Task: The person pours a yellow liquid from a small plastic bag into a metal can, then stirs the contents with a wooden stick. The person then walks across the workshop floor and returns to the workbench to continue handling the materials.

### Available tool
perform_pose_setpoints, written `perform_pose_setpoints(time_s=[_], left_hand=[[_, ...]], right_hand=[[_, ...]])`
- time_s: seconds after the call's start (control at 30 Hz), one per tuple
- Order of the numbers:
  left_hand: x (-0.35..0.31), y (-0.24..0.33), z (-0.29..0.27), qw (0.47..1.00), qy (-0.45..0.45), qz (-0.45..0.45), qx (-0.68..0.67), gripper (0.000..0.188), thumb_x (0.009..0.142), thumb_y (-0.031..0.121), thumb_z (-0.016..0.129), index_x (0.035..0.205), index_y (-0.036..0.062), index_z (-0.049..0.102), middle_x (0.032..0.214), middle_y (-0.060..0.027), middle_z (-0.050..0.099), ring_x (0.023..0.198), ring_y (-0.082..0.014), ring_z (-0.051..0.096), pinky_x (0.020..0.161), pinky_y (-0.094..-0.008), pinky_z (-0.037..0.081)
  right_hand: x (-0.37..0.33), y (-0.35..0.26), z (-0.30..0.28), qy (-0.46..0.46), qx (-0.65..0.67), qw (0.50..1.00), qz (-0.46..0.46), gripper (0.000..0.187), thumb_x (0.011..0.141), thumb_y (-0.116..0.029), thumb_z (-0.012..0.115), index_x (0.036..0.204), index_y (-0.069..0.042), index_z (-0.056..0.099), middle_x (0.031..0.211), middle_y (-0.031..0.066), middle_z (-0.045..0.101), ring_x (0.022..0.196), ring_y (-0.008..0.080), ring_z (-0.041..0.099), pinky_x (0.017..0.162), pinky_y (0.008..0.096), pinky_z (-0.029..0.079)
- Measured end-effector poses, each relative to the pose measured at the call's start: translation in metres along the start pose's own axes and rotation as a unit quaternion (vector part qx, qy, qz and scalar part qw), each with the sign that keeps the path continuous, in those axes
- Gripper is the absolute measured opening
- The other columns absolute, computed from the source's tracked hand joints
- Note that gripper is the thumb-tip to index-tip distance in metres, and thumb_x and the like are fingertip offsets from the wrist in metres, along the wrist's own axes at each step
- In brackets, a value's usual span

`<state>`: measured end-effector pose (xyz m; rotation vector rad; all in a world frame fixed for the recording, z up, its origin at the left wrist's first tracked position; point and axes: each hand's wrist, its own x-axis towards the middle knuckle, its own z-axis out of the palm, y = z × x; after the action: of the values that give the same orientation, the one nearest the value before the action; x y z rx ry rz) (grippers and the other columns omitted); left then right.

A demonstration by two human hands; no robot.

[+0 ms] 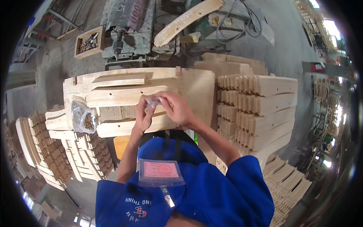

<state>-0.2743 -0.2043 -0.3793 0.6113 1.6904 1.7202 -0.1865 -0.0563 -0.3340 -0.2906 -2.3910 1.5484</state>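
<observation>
My left hand (143,115) and my right hand (177,108) meet above the workbench, fingertips pinched on a small, crumpled-looking piece of clear plastic (154,101). Its exact kind is too small to make out. Beneath them lie pale wooden slats: a gently curved one (117,97) with drilled holes, and another (121,128) nearer my body, partly covered by my left hand and wrist. A shorter wooden piece (119,80) rests farther back. To the left, a clear plastic bag (78,113) gapes open, showing many small brass-coloured fittings (89,122) inside.
Tall stacks of shaped wooden parts (264,109) stand close on the right; more stacks (49,151) fill the left. Beyond the wooden bench top (198,90) is a green-grey machine (130,45) with a chuck. A wooden box (89,42) of metal bits sits beside it.
</observation>
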Motion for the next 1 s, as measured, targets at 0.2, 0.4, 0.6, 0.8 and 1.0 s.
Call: perform_pose_setpoints(time_s=[0.2,0.4,0.6,0.8,1.0], left_hand=[[0.018,0.051,0.041,0.997,-0.063,0.01,-0.053,0.026,0.086,0.011,0.07,0.107,0.0007,0.059,0.087,-0.0017,0.065,0.077,-0.0066,0.059,0.068,-0.022,0.048],[0.039,0.092,0.066,0.994,-0.093,0.052,-0.005,0.017,0.09,0.014,0.066,0.099,-0.0004,0.068,0.08,0.001,0.065,0.07,-0.0033,0.053,0.059,-0.021,0.042],[0.035,0.131,0.085,0.989,-0.116,0.082,0.042,0.016,0.093,0.013,0.063,0.094,-0.0013,0.069,0.068,0.0035,0.058,0.061,-0.0021,0.043,0.05,-0.0212,0.035],[0.025,0.151,0.082,0.985,-0.128,0.099,0.068,0.021,0.092,0.019,0.065,0.097,-0.0008,0.071,0.065,0.0034,0.056,0.059,-0.0026,0.041,0.047,-0.0227,0.034],[0.025,0.149,0.074,0.987,-0.076,0.087,0.109,0.022,0.091,0.023,0.067,0.095,0.0014,0.072,0.056,0.003,0.05,0.053,-0.0028,0.037,0.044,-0.024,0.032]], right_hand=[[0.02,-0.05,-0.073,-0.014,0.046,0.999,-0.024,0.014,0.091,-0.006,0.058,0.104,-0.003,0.063,0.095,0.0117,0.065,0.08,0.0229,0.066,0.07,0.0316,0.052],[0.022,-0.095,-0.144,0.002,-0.119,0.988,-0.098,0.02,0.081,-0.014,0.071,0.099,-0.006,0.067,0.092,0.008,0.062,0.082,0.022,0.062,0.071,0.0313,0.051],[0.014,-0.111,-0.171,-0.045,-0.275,0.943,-0.183,0.019,0.076,-0.013,0.073,0.089,-0.003,0.063,0.091,0.0071,0.057,0.087,0.0248,0.058,0.071,0.0371,0.049],[0.022,-0.13,-0.184,-0.096,-0.162,0.968,-0.169,0.013,0.08,-0.007,0.069,0.083,0.0,0.059,0.093,0.0092,0.056,0.085,0.0239,0.057,0.072,0.0344,0.047],[0.026,-0.152,-0.193,-0.055,-0.195,0.953,-0.226,0.016,0.078,-0.011,0.072,0.082,-0.001,0.06,0.104,0.0081,0.057,0.089,0.0209,0.057,0.075,0.034,0.047]])
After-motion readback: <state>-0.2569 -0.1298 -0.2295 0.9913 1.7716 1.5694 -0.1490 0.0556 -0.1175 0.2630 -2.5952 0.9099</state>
